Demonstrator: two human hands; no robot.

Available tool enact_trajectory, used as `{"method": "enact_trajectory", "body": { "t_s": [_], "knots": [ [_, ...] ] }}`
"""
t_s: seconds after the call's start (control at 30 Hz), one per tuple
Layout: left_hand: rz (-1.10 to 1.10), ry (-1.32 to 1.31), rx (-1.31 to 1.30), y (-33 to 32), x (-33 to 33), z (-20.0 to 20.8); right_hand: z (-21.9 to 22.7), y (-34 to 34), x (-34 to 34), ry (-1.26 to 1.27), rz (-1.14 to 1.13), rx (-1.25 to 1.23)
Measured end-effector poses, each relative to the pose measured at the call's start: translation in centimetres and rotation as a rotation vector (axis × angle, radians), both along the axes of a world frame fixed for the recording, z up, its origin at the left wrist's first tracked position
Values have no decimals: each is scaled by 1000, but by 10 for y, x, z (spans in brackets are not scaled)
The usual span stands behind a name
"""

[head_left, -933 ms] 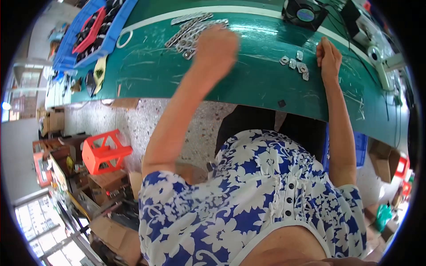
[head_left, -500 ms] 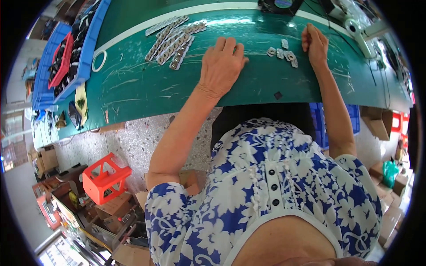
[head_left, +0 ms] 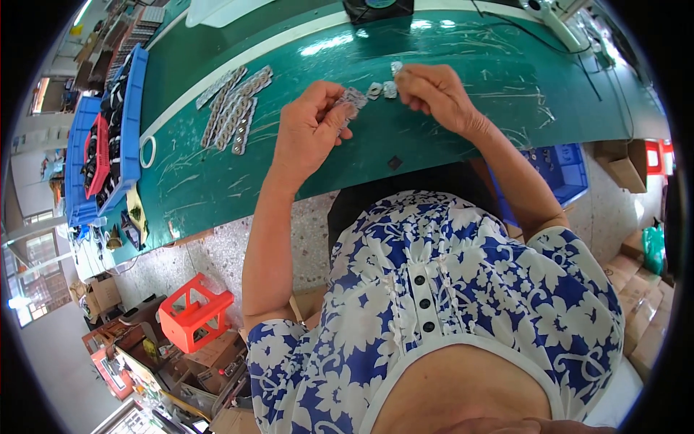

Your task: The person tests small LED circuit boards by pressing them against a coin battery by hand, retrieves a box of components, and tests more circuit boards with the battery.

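Note:
My left hand (head_left: 307,134) is closed, pinching a crumpled bunch of shiny silvery packets (head_left: 353,100) between thumb and fingers above the green table. My right hand (head_left: 439,95) has its fingers curled together in a pinch; what they hold, if anything, is hidden. Just left of its fingertips lie a few small silvery packets (head_left: 390,90), and another packet (head_left: 396,66) sits a little farther back. To the left of my left hand, several strips of round, ring-like pieces in shiny packaging (head_left: 230,116) lie side by side on the table (head_left: 303,65).
A blue crate (head_left: 129,137) with a red basket (head_left: 96,155) and dark items stands at the table's left end. Near it lies a white ring (head_left: 147,152). A black device (head_left: 377,10) sits at the back. By my lap is a dark square (head_left: 395,163); a red stool (head_left: 195,312) stands below.
My left hand has turned and now grips silvery packets. My right hand has come left, over the small packets. The whole view has shifted with my head.

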State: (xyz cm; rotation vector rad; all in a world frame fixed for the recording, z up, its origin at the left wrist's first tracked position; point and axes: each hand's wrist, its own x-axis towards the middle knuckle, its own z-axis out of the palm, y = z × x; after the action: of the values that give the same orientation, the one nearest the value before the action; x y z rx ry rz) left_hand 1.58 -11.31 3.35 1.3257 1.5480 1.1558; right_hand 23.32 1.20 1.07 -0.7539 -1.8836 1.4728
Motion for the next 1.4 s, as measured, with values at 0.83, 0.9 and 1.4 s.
{"method": "enact_trajectory", "body": {
  "t_s": [0.83, 0.9, 1.4],
  "knots": [
    [410, -1236, 132, 93, 37, -32, 5, 50, 15, -132, 165, -295],
    [372, -1296, 138, 87, 43, -31, 3, 44, 9, -151, 146, -302],
    [341, -1377, 262, 48, 36, -32, 8, 25, -9, -149, 213, -237]
  ]
}}
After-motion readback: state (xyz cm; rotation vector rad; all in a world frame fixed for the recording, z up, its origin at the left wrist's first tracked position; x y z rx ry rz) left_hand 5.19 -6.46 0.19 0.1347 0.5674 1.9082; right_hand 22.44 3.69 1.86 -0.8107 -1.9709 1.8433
